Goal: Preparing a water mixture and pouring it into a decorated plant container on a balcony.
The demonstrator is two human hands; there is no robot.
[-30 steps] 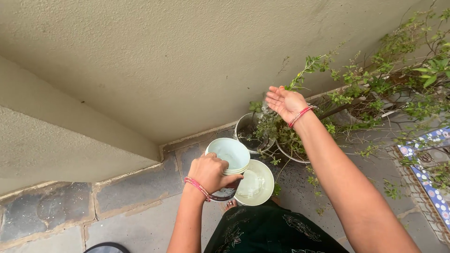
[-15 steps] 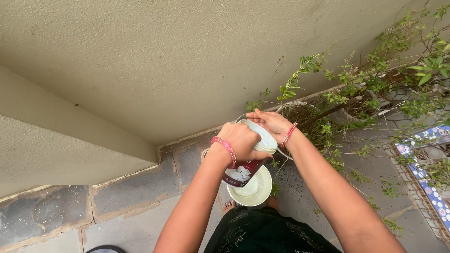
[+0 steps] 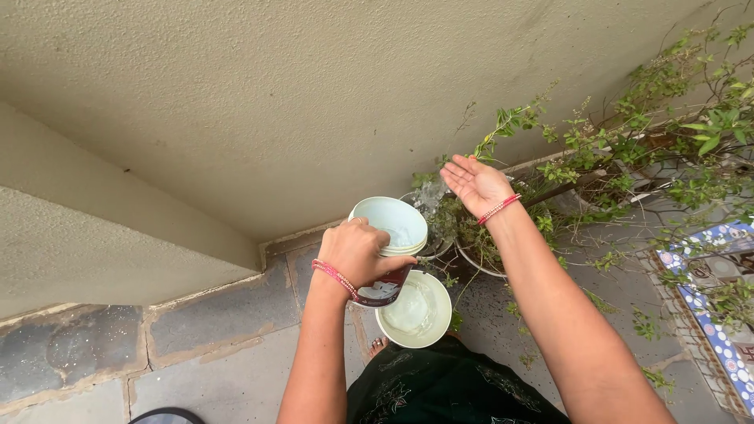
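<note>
Nearest, dark green cloth (image 3: 448, 389) at bottom edge, grey paving (image 3: 212, 338) around. Just above, pale bucket (image 3: 415, 312) of water. Left hand (image 3: 357, 255) wrapped tight on tub (image 3: 390, 232), tilted over bucket. Right hand (image 3: 475, 184) raised, palm up, fingers spread, holding nothing, above potted plants (image 3: 628, 157) by wall (image 3: 275, 102).

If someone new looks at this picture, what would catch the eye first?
First, the right hand, open with palm up above the potted plants by the beige wall, with water drops beside it. Next, the left hand at centre, its grip on a pale tub tilted toward the plants. Below it stands a round bucket holding water.
</note>
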